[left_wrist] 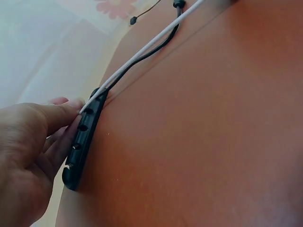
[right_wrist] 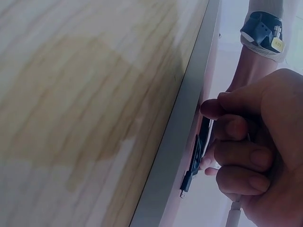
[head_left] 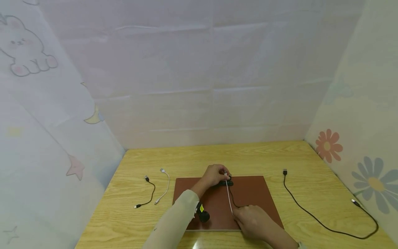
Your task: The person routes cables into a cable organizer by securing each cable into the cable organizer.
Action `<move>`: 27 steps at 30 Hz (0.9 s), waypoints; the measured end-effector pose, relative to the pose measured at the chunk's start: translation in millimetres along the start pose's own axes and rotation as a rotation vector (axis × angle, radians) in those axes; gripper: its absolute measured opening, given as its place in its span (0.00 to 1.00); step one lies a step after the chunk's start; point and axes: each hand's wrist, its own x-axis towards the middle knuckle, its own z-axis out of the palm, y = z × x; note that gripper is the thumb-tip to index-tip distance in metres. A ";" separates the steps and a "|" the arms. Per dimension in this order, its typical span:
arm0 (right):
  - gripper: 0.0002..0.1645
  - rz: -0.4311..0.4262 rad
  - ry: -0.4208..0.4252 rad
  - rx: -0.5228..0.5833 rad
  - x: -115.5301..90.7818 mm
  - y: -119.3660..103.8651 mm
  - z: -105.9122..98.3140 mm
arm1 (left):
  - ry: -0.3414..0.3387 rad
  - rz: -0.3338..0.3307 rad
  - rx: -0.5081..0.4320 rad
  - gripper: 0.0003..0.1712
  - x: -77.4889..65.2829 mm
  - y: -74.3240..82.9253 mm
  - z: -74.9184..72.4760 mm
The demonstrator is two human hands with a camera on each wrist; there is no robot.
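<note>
My left hand (head_left: 214,175) pinches a white USB cable (head_left: 229,197) near its plug, at a black slotted cable holder (left_wrist: 78,156) on the brown board. The cable stretches toward me to my right hand (head_left: 254,221), whose curled fingers grip its other end. A white connector (right_wrist: 233,215) sticks out below that fist in the right wrist view. A short black cable (left_wrist: 168,45) runs from the top end of the holder, beside the white one. Several holder slots show in the left wrist view; the left fingertips are partly hidden behind the cable and holder.
The brown board (head_left: 258,192) lies on a wooden table (head_left: 192,160). Left of it are a short black cable (head_left: 153,193) and a short white cable (head_left: 168,185). A long black cable (head_left: 311,216) curves at the right. Patterned walls enclose the table.
</note>
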 end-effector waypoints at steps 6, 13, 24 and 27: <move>0.15 0.005 0.000 0.011 -1.3 0.1 0.5 | -0.012 0.060 0.073 0.02 -1.5 0.3 0.9; 0.17 0.004 -0.001 -0.009 -1.7 -0.3 -1.2 | -0.008 0.079 0.075 0.02 -3.8 -3.7 2.8; 0.16 0.001 0.017 -0.087 -0.4 0.1 -1.1 | 0.023 0.045 0.050 0.04 -4.8 -3.8 2.6; 0.16 0.006 0.014 -0.118 -1.8 -1.2 -1.9 | 0.043 0.028 0.019 0.05 -4.7 -6.2 4.5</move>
